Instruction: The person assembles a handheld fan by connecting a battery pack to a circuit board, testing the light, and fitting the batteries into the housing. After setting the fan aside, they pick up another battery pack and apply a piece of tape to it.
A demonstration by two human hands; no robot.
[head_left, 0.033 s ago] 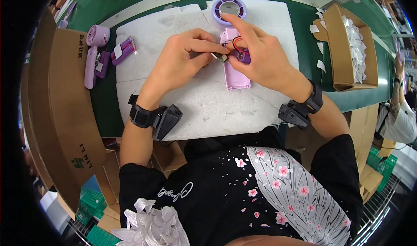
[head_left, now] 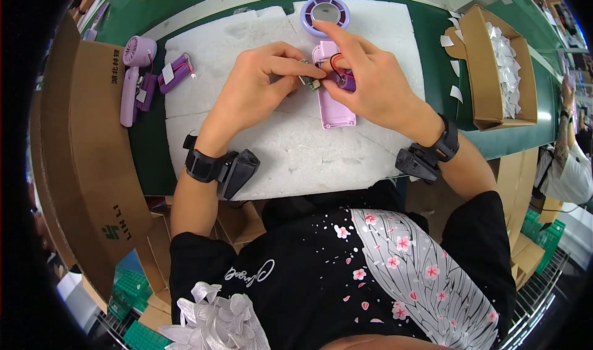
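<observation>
A small green circuit board [head_left: 309, 82] is pinched between the thumb and fingers of my left hand [head_left: 262, 81]. Close beside it, my right hand [head_left: 377, 81] is closed around a purple battery [head_left: 348, 82], its index finger stretched toward the fan head. Red and black wires [head_left: 336, 61] loop up between the right fingers; where they end is hidden. Beneath both hands lies an open light-purple handle shell [head_left: 337, 112], partly covered by the fingers. The round lilac fan head [head_left: 325, 16] rests at the shell's far end.
White foam sheet [head_left: 247, 158] covers the green bench. At left lie another purple fan [head_left: 129, 93] and a wired battery pack [head_left: 175, 74], beside a tall cardboard sheet [head_left: 99, 146]. A carton [head_left: 485, 96] of white paper pieces stands right. Another person [head_left: 565, 164] is at far right.
The circuit board has turned slightly in my left fingers, so more of its green face shows. My right hand has barely moved.
</observation>
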